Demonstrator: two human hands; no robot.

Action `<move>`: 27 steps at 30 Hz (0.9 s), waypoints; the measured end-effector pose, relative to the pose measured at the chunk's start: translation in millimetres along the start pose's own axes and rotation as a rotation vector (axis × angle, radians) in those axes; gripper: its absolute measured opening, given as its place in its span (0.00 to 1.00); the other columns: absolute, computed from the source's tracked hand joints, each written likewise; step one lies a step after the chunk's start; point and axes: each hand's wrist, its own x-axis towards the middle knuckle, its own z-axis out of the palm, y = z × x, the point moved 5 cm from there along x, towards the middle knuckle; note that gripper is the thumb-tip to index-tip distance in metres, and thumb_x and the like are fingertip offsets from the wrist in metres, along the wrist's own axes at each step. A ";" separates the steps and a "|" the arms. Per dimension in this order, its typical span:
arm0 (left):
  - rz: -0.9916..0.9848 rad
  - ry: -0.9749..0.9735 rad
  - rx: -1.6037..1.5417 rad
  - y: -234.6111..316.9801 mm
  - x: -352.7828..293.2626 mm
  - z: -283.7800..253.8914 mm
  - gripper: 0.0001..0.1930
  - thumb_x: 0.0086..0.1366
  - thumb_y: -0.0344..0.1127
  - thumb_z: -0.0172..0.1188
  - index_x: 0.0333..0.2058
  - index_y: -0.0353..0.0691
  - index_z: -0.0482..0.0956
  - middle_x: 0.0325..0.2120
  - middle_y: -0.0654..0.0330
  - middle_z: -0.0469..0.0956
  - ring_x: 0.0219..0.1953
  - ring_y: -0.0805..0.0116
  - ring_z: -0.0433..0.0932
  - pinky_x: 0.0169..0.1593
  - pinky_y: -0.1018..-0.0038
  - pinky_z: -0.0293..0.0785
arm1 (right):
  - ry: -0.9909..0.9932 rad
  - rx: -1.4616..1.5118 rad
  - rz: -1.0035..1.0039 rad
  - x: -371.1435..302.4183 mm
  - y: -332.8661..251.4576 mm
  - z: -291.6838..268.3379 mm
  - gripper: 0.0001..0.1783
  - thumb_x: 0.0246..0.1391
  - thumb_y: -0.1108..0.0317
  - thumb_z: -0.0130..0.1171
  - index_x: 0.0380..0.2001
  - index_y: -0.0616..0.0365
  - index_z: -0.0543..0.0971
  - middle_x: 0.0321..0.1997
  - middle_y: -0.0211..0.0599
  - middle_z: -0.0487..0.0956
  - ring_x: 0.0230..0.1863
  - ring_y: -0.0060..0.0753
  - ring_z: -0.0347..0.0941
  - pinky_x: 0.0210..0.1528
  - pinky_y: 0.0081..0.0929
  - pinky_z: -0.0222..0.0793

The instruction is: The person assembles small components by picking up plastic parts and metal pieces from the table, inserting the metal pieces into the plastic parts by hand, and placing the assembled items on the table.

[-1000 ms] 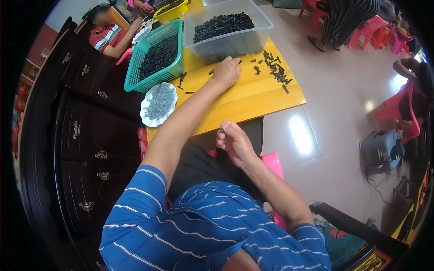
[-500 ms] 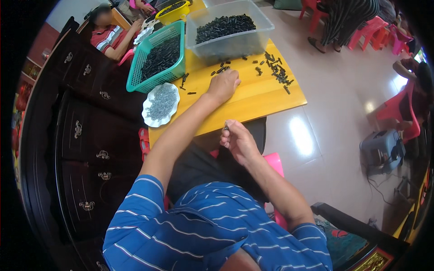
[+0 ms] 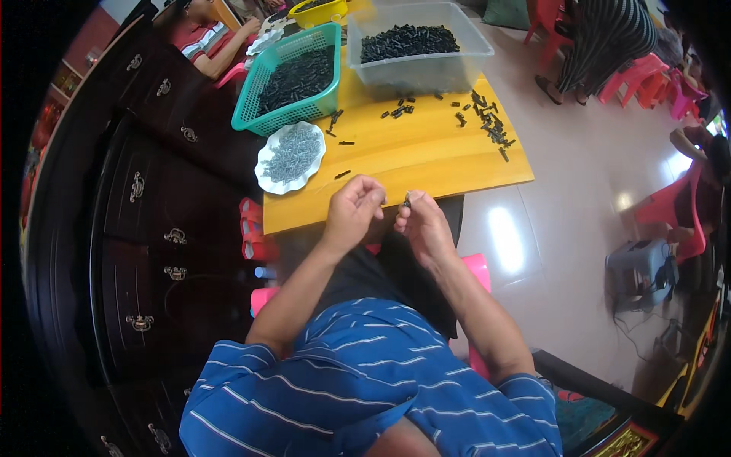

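both hands are meeting at the near edge of the yellow table (image 3: pixel 426 164). right hand (image 3: pixel 422 225) is pinching a small black piece (image 3: pixel 406 203), left hand (image 3: pixel 354 209) is curling shut on something i can't make out. loads are still sitting loose in the clear bin (image 3: pixel 419 53) and green basket (image 3: pixel 293 76), so plenty left.

The small dark piece (image 3: pixel 406 203) pinched between the two hands, just below the near edge of the yellow surface (image 3: pixel 426 156), is too small to tell its shape, and curled fingers cover most of it. Beyond that surface, the yellow bowl (image 3: pixel 318 11) is cut off by the top edge. The person in a striped shirt (image 3: pixel 199 38) there is also partly cropped.
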 end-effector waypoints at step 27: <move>0.051 0.141 -0.244 7.4 -24.4 15.4 0.08 0.69 0.25 0.58 0.46 0.32 0.77 0.36 0.61 0.81 0.37 0.78 0.78 0.44 0.80 0.77 | -0.004 -0.178 -0.051 -6.1 5.6 3.9 0.07 0.67 0.59 0.52 0.39 0.49 0.70 0.31 0.25 0.74 0.31 0.20 0.71 0.39 0.22 0.68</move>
